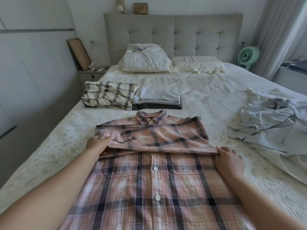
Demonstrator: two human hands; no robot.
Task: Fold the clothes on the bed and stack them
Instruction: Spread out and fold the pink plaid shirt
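Pinching the fold line at both sides, your left hand (pixel 98 144) has fingers curled round the shirt's (pixel 154 180) bunched sleeve edge, and your right hand (pixel 230 159) grips the crease with its fingers on the cloth. Expect light, limp cotton: it should sag wherever you aren't holding it, so keep to the outer ends of the crease. It's pink plaid with navy lines, white buttons and two chest pockets, collar end doubled over, lying near the bed's (pixel 207 90) foot edge. Two folded stacks (pixel 132 97) sit beyond it; unfolded pale clothes (pixel 269 120) lie toward the right edge.
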